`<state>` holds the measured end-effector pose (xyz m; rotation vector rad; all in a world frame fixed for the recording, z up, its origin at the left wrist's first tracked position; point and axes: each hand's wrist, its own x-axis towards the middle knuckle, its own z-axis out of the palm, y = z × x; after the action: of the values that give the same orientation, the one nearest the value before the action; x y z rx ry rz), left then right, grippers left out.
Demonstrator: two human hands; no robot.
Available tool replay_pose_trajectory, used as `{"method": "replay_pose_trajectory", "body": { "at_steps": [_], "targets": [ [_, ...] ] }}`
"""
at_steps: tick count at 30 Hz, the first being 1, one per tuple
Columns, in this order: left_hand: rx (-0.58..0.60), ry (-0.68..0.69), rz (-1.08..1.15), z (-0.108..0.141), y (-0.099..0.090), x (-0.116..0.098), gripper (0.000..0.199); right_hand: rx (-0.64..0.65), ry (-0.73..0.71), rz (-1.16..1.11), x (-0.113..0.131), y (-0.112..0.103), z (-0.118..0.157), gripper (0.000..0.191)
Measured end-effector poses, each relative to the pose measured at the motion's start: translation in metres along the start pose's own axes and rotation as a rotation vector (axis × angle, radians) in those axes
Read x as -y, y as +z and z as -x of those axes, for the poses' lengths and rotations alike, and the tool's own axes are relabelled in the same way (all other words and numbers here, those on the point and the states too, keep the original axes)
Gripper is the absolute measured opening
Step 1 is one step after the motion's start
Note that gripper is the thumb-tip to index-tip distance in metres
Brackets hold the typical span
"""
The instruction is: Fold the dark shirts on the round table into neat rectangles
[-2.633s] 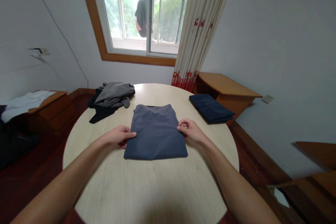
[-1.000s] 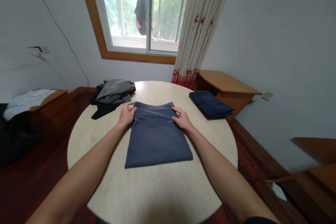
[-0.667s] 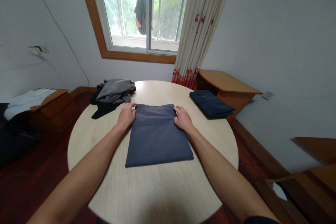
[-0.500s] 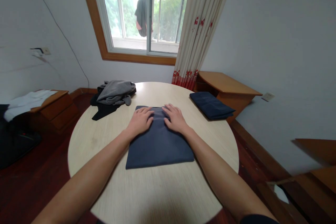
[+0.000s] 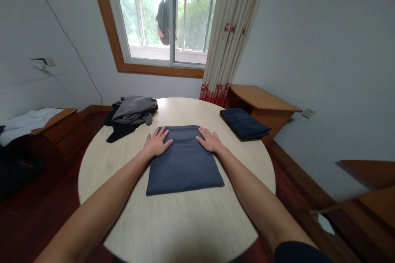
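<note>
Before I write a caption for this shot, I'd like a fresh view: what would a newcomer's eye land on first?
Probably the folded blue-grey garment at the middle of the round table, with the left hand and right hand spread flat on its far corners. Next, perhaps, the bright window beyond the table, beside a cream curtain with red flowers.
</note>
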<state>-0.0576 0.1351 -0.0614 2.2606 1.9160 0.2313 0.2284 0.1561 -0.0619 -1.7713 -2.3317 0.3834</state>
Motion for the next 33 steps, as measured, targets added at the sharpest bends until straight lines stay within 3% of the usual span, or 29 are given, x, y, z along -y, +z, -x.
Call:
{"method": "replay_pose_trajectory", "body": {
  "at_steps": [3,8,12,17,20,23,25,27,30,33],
  "targets": [
    [0.012,-0.064,-0.019,0.000,-0.002,0.004,0.077,-0.044,0.039,0.024,-0.005,-0.003,0.003,0.062],
    [0.085,-0.163,-0.103,0.017,-0.018,0.000,0.078,-0.161,0.047,0.078,0.008,-0.022,0.020,0.057],
    [0.196,-0.196,-0.110,0.036,-0.037,-0.005,0.088,-0.058,0.141,0.057,0.017,-0.033,0.036,0.055],
    [0.294,-0.129,0.028,0.036,-0.042,0.003,0.081,-0.029,0.147,0.023,0.017,-0.026,0.037,0.035],
    [0.223,-0.109,0.084,0.029,-0.038,0.007,0.069,-0.101,0.155,-0.003,0.015,-0.023,0.030,0.026],
    [0.011,-0.155,0.016,0.028,-0.036,-0.003,0.052,-0.255,0.175,0.036,0.026,-0.026,0.026,0.027],
    [-0.169,-0.109,-0.069,0.032,-0.033,-0.019,0.048,-0.375,0.107,0.072,0.043,-0.027,0.029,0.034],
    [-0.289,0.042,-0.104,0.038,-0.025,-0.040,0.047,-0.430,-0.054,0.075,0.063,-0.021,0.035,0.042],
    [-0.250,0.255,-0.083,0.046,-0.005,-0.065,0.048,-0.290,-0.243,0.064,0.084,-0.002,0.043,0.050],
    [-0.113,0.266,-0.089,0.047,0.011,-0.067,0.053,-0.094,-0.218,0.089,0.083,0.015,0.042,0.054]
  ]
}}
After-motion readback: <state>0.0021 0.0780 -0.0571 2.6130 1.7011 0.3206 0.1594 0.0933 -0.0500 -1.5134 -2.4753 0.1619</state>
